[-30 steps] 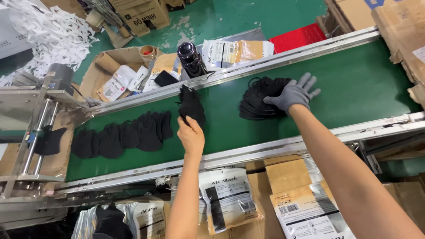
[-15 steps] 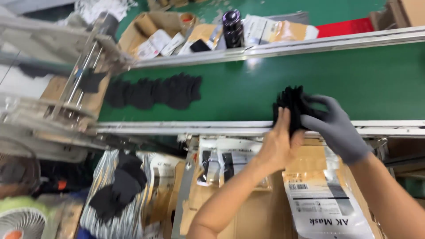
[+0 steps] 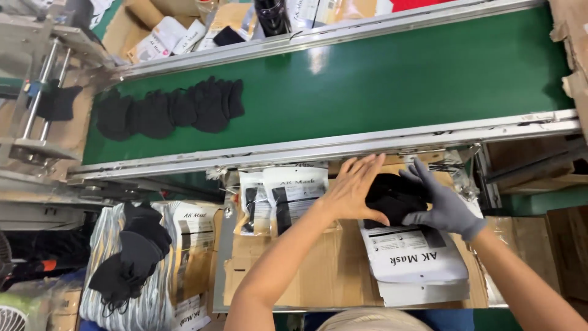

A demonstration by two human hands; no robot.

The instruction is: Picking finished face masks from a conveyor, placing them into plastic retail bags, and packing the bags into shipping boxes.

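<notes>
A stack of black face masks (image 3: pixel 395 195) is pressed between my two hands just below the conveyor's near rail. My bare left hand (image 3: pixel 352 190) lies flat against its left side. My right hand (image 3: pixel 444 207), in a grey glove, cups its right side and bottom. The stack hovers over a pile of white printed pouches (image 3: pixel 419 266) lying on a cardboard work surface (image 3: pixel 318 270).
A row of overlapping black masks (image 3: pixel 171 110) lies on the green conveyor belt (image 3: pixel 398 79) at the left. More pouches (image 3: pixel 278 196) lie left of my hands. A bag of loose black masks (image 3: pixel 131 257) sits lower left. Cardboard boxes (image 3: pixel 153 37) stand beyond the belt.
My hands have carried the mask stack off the belt, over the near rail, down to the pouches. The view has shifted down toward the work surface.
</notes>
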